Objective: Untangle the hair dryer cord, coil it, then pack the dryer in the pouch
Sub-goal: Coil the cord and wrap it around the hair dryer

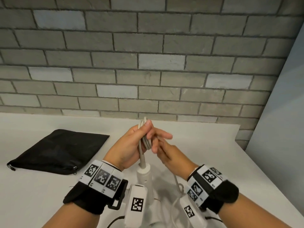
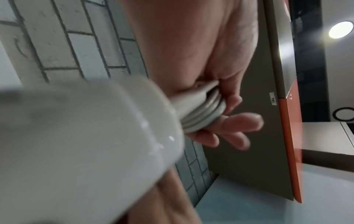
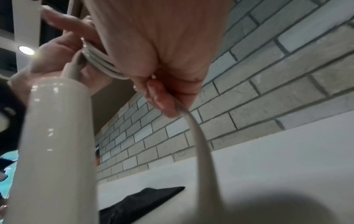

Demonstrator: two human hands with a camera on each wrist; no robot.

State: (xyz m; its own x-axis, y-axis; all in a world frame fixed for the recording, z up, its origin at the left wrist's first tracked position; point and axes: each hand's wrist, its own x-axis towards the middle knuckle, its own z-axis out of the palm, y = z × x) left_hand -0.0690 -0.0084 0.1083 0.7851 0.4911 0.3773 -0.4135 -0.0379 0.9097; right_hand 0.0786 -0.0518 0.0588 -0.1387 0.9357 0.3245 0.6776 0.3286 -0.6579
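White dryer upright between our wrists above the desk — left hand fingers clamped on its coiled cord, right hand fingers pinching the trailing length — black pouch flat at left.

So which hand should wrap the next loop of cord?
Probably the right hand: it already pinches the loose cord. The left hand is busy gripping the finished loops above the dryer.
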